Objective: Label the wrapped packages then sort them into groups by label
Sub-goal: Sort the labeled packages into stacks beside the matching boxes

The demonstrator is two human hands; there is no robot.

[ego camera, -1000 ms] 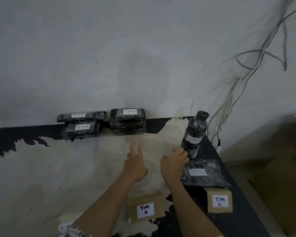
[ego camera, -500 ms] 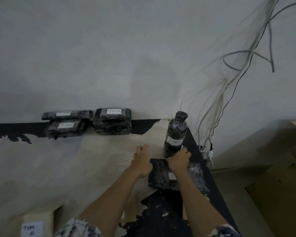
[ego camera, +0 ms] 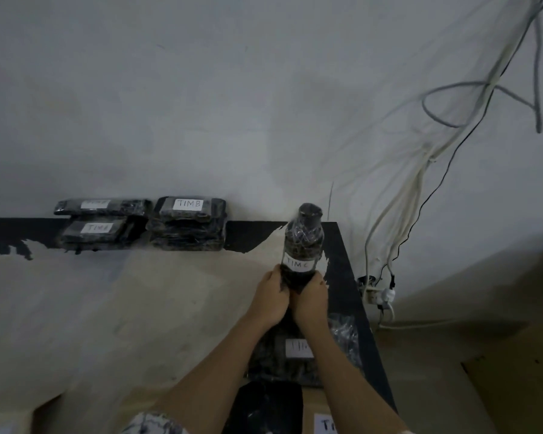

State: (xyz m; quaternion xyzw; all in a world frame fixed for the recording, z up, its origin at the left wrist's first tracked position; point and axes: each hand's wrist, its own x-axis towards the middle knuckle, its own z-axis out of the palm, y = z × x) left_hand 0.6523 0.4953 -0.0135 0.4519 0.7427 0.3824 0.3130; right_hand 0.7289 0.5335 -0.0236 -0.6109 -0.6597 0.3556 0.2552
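Both my hands close around the base of an upright bottle-shaped package wrapped in crinkled black plastic film (ego camera: 303,242), its white label reading "TIM C". My left hand (ego camera: 268,300) wraps the lower left side and my right hand (ego camera: 311,302) the lower right, fingers curled tight on the wrap, knuckles nearly touching.

The bottle stands near the far right corner of the worn table with peeling black surface (ego camera: 138,308). Just nearer me than the bottle, partly under my right forearm, lies a flat black-wrapped package with a white label (ego camera: 298,349), its lettering half hidden but apparently the same group. Well to the bottle's left, against the grey wall (ego camera: 232,104), sits a stack of flat black packages labelled "TIM B" (ego camera: 187,222); further left again are two more dark wrapped packages (ego camera: 99,220) whose labels are too blurred to read.

The labelling looks done; I judge the sorting step is in hand, with this bottle being set into the C group. The next move calls for easing both hands off without toppling the tall, narrow bottle.
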